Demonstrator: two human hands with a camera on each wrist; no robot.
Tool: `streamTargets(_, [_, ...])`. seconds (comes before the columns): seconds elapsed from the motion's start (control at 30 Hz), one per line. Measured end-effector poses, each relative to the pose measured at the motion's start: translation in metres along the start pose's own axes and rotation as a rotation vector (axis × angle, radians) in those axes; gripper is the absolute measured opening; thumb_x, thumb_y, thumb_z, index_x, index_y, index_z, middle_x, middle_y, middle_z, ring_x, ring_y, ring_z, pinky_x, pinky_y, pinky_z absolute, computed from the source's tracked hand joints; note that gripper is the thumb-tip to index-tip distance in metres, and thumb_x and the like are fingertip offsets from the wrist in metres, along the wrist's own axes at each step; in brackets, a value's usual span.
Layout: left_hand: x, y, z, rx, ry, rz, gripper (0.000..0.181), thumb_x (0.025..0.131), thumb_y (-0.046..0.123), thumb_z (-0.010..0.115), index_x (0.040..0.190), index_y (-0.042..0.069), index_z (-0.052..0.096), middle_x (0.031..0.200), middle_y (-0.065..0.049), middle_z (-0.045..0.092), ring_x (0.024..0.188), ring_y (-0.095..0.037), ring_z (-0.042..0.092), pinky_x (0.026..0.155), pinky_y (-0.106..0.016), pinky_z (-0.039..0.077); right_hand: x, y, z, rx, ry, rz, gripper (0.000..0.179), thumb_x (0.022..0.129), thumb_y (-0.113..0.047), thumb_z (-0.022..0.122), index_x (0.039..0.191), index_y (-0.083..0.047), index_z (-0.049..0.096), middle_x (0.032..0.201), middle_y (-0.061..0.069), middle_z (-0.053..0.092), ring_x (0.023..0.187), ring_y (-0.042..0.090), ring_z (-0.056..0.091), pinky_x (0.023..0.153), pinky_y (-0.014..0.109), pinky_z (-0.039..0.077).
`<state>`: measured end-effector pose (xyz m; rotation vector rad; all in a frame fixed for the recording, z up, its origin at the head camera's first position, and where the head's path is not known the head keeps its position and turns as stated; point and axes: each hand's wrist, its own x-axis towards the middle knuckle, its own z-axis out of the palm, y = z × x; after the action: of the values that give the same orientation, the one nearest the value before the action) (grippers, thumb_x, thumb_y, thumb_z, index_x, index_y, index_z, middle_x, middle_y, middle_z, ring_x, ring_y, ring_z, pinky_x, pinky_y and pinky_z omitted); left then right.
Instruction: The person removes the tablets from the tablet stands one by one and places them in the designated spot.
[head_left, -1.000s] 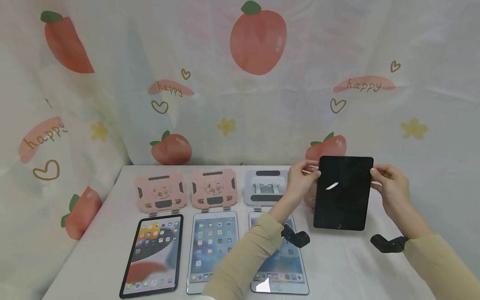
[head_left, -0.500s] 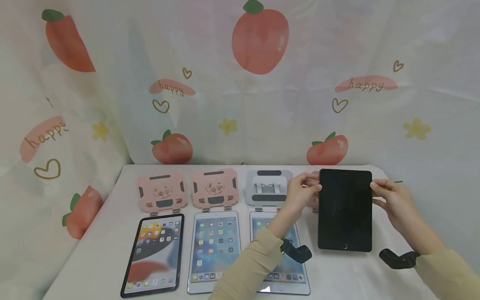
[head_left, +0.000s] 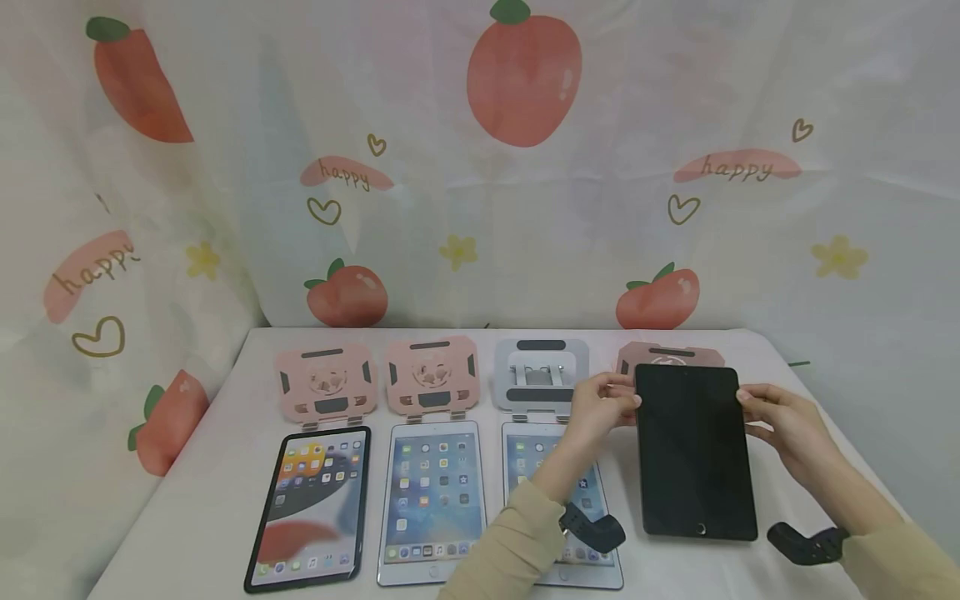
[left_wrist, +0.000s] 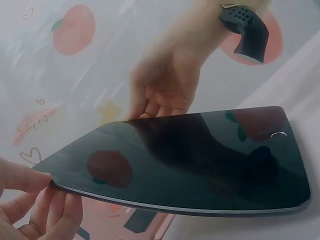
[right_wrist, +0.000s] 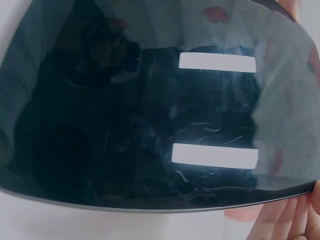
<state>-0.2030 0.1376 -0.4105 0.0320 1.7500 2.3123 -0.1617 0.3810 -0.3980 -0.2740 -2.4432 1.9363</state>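
A black tablet [head_left: 696, 458] with a dark screen and a home button at its lower edge is held in front of me by both hands. My left hand [head_left: 602, 411] pinches its left edge near the top, thumb on the front and fingers behind. On the opposite edge, my right hand [head_left: 787, 427] pinches it the same way. In the left wrist view the tablet [left_wrist: 185, 165] slants above the white table, and the left fingers [left_wrist: 62, 210] curl under its rim. Behind its top edge lies a pink stand [head_left: 663, 353], mostly hidden.
To the left lie a black-framed tablet [head_left: 311, 508] and two white tablets, one in the middle [head_left: 433, 492] and one [head_left: 592, 575] partly under my left sleeve. Above them sit two pink stands, left [head_left: 327, 382] and centre [head_left: 432, 375], and a grey stand [head_left: 542, 375]. A fruit-print cloth [head_left: 525, 208] hangs behind.
Both hands have brought the black tablet down and toward me. More of the pink stand behind it shows now. The other tablets and stands stay where they were.
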Motion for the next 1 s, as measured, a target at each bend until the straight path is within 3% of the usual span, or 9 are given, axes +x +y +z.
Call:
streamTargets(0.2, [-0.005, -0.011, 0.0, -0.051, 0.006, -0.024, 0.023, 0.077, -0.01, 0.065, 0.095, 0.003, 0.07, 0.078, -0.01, 0.068, 0.055, -0.009, 0.058, 0.06, -0.028, 0.059, -0.002, 0.01, 0.0, -0.128, 0.0, 0.015, 0.017, 0.099, -0.024, 0.051, 0.09, -0.036, 0.06, 0.081, -0.02, 0.055, 0.075, 0.002, 0.052, 0.067, 0.016, 0.051])
streamTargets(0.47, [-0.011, -0.026, -0.001, -0.047, 0.057, -0.084, 0.021, 0.076, -0.009, 0.066, 0.092, 0.004, 0.07, 0.077, -0.007, 0.069, 0.055, -0.009, 0.059, 0.063, -0.031, 0.059, -0.006, 0.019, -0.001, -0.146, -0.023, 0.06, 0.019, 0.1, -0.025, 0.05, 0.088, -0.036, 0.06, 0.08, -0.022, 0.056, 0.075, 0.001, 0.054, 0.068, 0.017, 0.051])
streamTargets(0.77, [-0.016, -0.04, -0.001, -0.07, 0.109, -0.097, 0.023, 0.073, -0.012, 0.066, 0.091, 0.002, 0.07, 0.08, -0.017, 0.071, 0.053, -0.008, 0.058, 0.056, -0.024, 0.056, -0.007, 0.025, 0.0, -0.156, -0.042, 0.124, 0.016, 0.1, -0.025, 0.05, 0.089, -0.031, 0.061, 0.076, -0.02, 0.057, 0.073, 0.002, 0.055, 0.068, 0.02, 0.051])
streamTargets(1.0, [-0.018, -0.046, -0.003, -0.038, 0.112, -0.121, 0.024, 0.072, -0.012, 0.066, 0.089, 0.004, 0.07, 0.074, -0.01, 0.07, 0.051, -0.007, 0.056, 0.055, -0.023, 0.055, -0.009, 0.033, 0.001, -0.167, -0.046, 0.171, 0.014, 0.099, -0.026, 0.049, 0.092, -0.028, 0.061, 0.076, -0.02, 0.058, 0.073, 0.003, 0.055, 0.069, 0.021, 0.052])
